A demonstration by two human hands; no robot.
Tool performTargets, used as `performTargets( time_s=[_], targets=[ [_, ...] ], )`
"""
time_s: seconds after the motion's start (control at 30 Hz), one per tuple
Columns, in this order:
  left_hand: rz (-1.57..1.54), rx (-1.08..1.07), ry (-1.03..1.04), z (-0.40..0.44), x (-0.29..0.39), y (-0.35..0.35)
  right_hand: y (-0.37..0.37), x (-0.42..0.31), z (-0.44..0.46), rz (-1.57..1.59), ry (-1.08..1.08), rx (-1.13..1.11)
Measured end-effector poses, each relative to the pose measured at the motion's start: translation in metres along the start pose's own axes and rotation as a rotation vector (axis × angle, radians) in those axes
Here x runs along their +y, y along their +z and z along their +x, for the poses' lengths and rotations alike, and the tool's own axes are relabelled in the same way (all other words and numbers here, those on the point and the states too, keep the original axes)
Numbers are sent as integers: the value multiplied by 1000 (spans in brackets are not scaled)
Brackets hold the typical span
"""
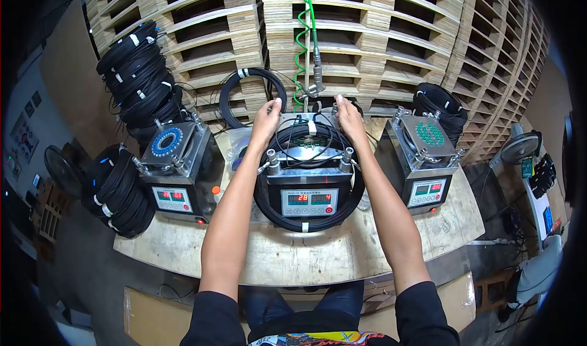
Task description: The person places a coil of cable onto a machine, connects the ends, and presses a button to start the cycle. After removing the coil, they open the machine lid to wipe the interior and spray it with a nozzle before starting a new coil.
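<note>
A polishing machine with a red digital display (309, 202) stands in the middle of the bench. A large coil of black cable (306, 226) is looped around it, with thin leads crossing over its top. At the machine's far left corner is my left hand (266, 125), its fingers curled in. My right hand (350, 121) is at the far right corner, also with bent fingers. What either hand grips there is hidden. Metal clamp posts (272, 160) rise at the machine's near corners, between my forearms.
Similar machines stand left (171, 175) and right (425, 162) on the wooden bench (293, 260). Stacked black cable coils (137, 80) rise at the left. An air gun (317, 77) hangs from a green spiral hose before wooden pallets (361, 22). Another person (541, 269) is at far right.
</note>
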State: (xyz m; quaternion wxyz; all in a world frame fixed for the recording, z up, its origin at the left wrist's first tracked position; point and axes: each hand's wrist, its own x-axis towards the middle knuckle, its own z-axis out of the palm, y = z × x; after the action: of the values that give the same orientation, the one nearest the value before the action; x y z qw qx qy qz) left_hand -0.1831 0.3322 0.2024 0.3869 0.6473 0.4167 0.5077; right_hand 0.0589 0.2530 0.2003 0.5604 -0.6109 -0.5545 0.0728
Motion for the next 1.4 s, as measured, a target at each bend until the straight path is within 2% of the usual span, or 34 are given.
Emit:
performTargets(
  time_s=[0.1,0.27,0.5,0.73,0.83,0.9,1.13,1.33,1.4],
  targets=[
    [12,-20,-29,-6,9,-1,-2,-2,0,21,64,4],
    [63,-14,-11,-13,22,-3,-3,-9,-4,17,47,8],
    [119,-75,-15,-4,11,-3,-1,-10,-4,-63,73,-1],
    [130,-80,-20,-1,7,-3,-5,-23,-10,-19,14,5],
    [140,-82,-32,-4,8,-3,-9,-26,-10,-10,52,-12],
    [123,-30,65,-7,10,-1,-8,-25,-10,-5,68,-8],
    [120,-62,30,-10,17,-4,-3,-10,-3,51,120,-42],
    [95,-91,-8,-6,10,-3,-6,-25,-10,-93,58,15],
    [101,-84,25,-4,7,-3,-9,-29,-10,-83,115,-57]
  ],
)
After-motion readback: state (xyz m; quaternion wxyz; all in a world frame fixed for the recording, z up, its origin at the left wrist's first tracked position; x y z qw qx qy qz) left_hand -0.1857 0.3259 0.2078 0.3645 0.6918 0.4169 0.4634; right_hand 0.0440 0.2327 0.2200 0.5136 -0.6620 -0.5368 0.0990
